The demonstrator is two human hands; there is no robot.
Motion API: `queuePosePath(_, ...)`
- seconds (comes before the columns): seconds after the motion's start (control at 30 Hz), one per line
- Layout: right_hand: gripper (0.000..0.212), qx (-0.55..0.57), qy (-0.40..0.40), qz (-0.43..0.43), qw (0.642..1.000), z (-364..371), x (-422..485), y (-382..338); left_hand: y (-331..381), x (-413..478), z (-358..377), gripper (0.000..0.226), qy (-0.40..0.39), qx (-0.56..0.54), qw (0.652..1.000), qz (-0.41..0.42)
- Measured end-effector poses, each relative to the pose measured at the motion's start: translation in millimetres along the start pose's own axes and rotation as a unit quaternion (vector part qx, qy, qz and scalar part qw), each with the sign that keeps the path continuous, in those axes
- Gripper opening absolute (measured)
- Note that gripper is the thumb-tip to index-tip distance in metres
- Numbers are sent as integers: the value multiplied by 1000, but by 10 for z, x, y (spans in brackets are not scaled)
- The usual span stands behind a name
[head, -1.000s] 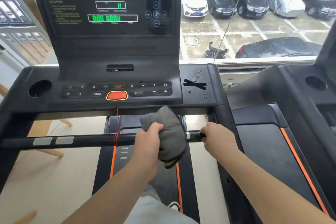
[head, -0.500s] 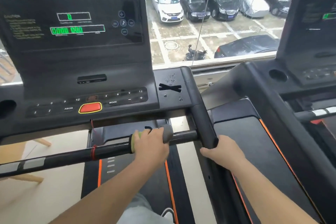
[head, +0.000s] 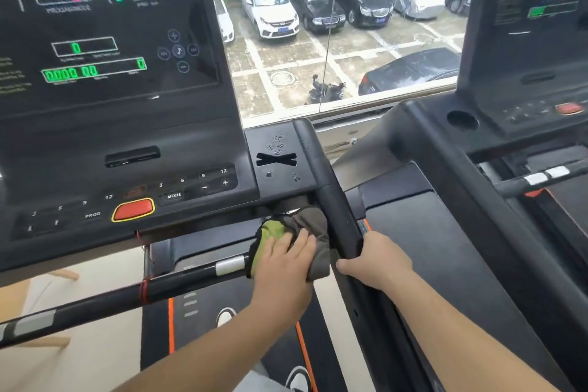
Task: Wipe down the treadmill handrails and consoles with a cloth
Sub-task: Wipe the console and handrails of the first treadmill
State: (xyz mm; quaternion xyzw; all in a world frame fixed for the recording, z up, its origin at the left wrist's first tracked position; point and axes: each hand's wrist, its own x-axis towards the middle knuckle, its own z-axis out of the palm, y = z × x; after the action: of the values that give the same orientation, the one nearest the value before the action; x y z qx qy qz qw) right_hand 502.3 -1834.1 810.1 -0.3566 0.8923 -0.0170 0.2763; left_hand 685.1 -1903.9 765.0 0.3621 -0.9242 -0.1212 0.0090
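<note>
A grey and green cloth [head: 305, 227] is wrapped over the right end of the black crossbar handrail [head: 178, 280], where it meets the right side handrail [head: 331, 200]. My left hand [head: 284, 259] presses the cloth around the bar. My right hand [head: 377, 259] grips the right side handrail just beside the cloth. Above sits the black console [head: 127, 149] with a lit display, number keys and a red stop button [head: 133, 209].
A second treadmill [head: 496, 149] stands close on the right, with its own console and crossbar. A window behind shows parked cars. Below are the treadmill belt [head: 241, 344] with orange edges and my shoes. A red cord [head: 143, 291] loops the crossbar.
My left hand slid the cloth rightwards along the crossbar to its right end. My right hand shifted from the bar's end onto the side handrail. The view turned to the right.
</note>
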Motion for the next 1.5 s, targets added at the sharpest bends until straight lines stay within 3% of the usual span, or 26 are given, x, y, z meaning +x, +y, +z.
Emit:
queuePosePath(0.07, 43, 0, 0, -1, 1000, 13, -10, -12, 122, 252, -56, 53, -34, 35, 998, -26)
queuePosePath(0.17, 40, 0, 0, -4, 1000, 29, -23, 3, 157, 666, -346, 22, -114, -74, 981, -135)
queuePosePath(0.27, 38, 0, 0, -10, 1000, 41, -29, 15, 160, 845, -445, 13, -162, -118, 968, -153)
queuePosePath(0.37, 37, 6, 4, -11, 1000, 48, -26, 19, 276, 535, -148, 39, -74, -34, 988, -131)
queuePosePath(0.47, 45, 9, 10, -17, 1000, 60, -17, 26, 187, 44, 111, 80, -38, 50, 998, -13)
queuePosePath(0.57, 44, 7, 10, -20, 1000, 50, -6, 40, -9, 33, 83, 86, -53, 105, 992, 47)
queuePosePath(0.63, 40, 6, 9, -20, 1000, 43, 4, 38, 6, 225, -80, 73, -95, 106, 989, 38)
queuePosePath(0.73, 39, 7, 8, -14, 1000, 53, -2, 40, 169, 642, -381, 32, -140, -43, 982, -122)
queuePosePath(0.8, 41, 9, 10, -13, 1000, 71, 3, 57, 250, 757, -384, 26, -155, -67, 970, -174)
queuePosePath(0.87, 43, 3, 11, -15, 1000, 73, 8, 65, 290, 573, -243, 34, -83, -16, 988, -133)
queuePosePath(0.97, 49, 3, 16, -21, 1000, 60, 27, 66, 238, 92, 18, 70, 10, 11, 1000, -27)
queuePosePath(1.17, 43, 24, 6, -15, 1000, 53, 20, 61, 155, -318, 168, 84, -22, 69, 995, 63)
queuePosePath(1.33, 47, 35, 3, -23, 999, 57, -30, 45, 235, -477, 225, 62, -82, 43, 994, 66)
queuePosePath(1.43, 41, 35, 4, -21, 999, 38, -65, 29, 294, -485, 253, 35, -128, -162, 974, -94)
queuePosePath(1.47, 40, 34, 4, -20, 999, 44, -65, 26, 290, -503, 267, 35, -135, -247, 944, -173)
queuePosePath(1.5, 40, 32, 3, -18, 999, 51, -69, 23, 260, -503, 300, 36, -120, -350, 891, -263)
